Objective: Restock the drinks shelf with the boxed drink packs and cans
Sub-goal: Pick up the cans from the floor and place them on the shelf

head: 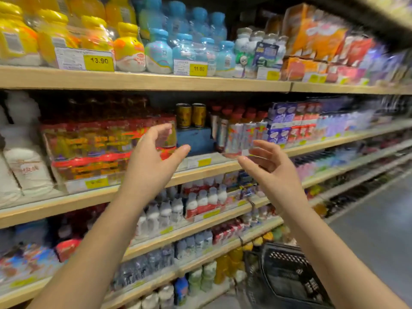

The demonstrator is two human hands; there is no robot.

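My left hand (pixel 153 157) and my right hand (pixel 267 163) are both raised in front of the second shelf (pixel 200 170), fingers spread, holding nothing. Between and behind them a blue box (pixel 196 139) stands on that shelf with two gold cans (pixel 191 115) on top of it. A shrink-wrapped pack of red and yellow bottled drinks (pixel 93 150) sits left of the blue box, just behind my left hand. Red-capped bottles (pixel 240 130) stand right of the box. Purple and red boxed drink packs (pixel 292 123) are stacked further right.
Yellow and blue bottle packs (pixel 156 47) and orange boxes (pixel 312 41) fill the top shelf. Lower shelves hold small white bottles (pixel 196 201). A black shopping basket (pixel 287 277) stands on the floor at the lower right. The grey aisle floor (pixel 379 230) runs along the right.
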